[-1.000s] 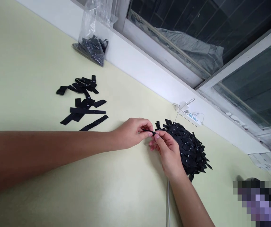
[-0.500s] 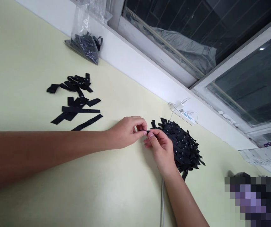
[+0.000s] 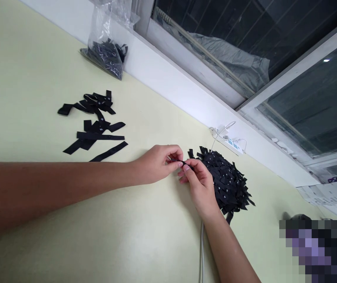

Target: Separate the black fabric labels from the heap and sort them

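My left hand (image 3: 159, 163) pinches one end of a small black strip (image 3: 184, 162), mostly hidden by the fingers. Thumb and fingers of my right hand (image 3: 199, 181) close on the strip's other end, and the two hands nearly touch. Just beyond my right hand lies a big heap of black strips (image 3: 229, 179) with small white marks. Above my left forearm, several loose black strips (image 3: 97, 131) are spread on the table, some crossing each other.
The pale table (image 3: 145, 236) runs along a white ledge and window. A clear bag (image 3: 106, 55) with black pieces stands against the ledge. A power strip (image 3: 230, 143) with white cables sits behind the heap. A grey cable (image 3: 202, 251) runs beside my right forearm. A pixelated area covers the lower right.
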Demonstrator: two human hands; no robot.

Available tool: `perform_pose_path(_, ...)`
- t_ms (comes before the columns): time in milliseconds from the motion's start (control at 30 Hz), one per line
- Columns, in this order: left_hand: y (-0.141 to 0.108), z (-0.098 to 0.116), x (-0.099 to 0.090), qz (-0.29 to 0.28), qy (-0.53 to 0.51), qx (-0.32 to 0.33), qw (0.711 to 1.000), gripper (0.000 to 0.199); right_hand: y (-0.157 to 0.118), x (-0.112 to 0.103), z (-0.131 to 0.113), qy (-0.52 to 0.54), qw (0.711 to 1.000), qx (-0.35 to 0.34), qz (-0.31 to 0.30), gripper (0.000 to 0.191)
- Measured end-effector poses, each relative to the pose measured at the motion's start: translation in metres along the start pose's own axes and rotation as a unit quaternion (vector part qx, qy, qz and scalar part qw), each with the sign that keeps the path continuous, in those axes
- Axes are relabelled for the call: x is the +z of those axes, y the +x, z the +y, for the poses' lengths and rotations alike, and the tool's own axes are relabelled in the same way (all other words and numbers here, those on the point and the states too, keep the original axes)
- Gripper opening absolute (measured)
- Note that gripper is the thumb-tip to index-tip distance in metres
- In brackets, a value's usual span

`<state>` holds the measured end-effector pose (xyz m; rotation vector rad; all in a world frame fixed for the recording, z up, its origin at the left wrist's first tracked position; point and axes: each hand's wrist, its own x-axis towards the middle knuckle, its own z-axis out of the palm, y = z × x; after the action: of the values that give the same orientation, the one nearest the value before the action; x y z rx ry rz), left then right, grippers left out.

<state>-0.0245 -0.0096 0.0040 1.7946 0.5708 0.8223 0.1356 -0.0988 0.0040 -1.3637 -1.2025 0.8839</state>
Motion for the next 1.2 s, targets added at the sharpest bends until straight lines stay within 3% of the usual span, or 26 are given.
perform_pose_path(133,0.002,-0.002,0.0,-0.007,-0.024,0.004,1.0,0.007,0.001,-0.001,0.001,0.004,1.0,0.002,-0.001,0.02)
perform_pose_path(233,0.006,-0.005,0.0,0.032,-0.065,0.0,0.997,0.008,0.001,-0.002,0.004,-0.017,1.0,0.001,0.001,0.023)
perform_pose_path(333,0.009,-0.007,-0.001,0.101,-0.086,-0.006,0.991,0.01,0.0,-0.001,0.007,-0.146,0.988,-0.045,0.001,0.021)
perform_pose_path(433,0.011,-0.007,-0.002,0.123,-0.079,-0.013,0.989,0.011,-0.002,0.004,0.007,-0.307,0.943,-0.125,-0.027,0.019)
perform_pose_path(567,0.01,-0.006,-0.001,0.122,-0.074,-0.016,0.99,0.011,-0.004,0.009,0.004,-0.38,0.91,-0.157,-0.056,0.025)
perform_pose_path(1000,0.007,-0.005,0.0,0.097,-0.042,-0.004,0.994,0.01,-0.006,0.01,-0.004,-0.424,0.898,-0.097,-0.069,0.011)
perform_pose_path(1200,0.005,-0.006,0.0,0.068,-0.019,-0.001,0.997,0.008,-0.011,0.013,-0.006,-0.451,0.883,-0.109,-0.073,0.01)
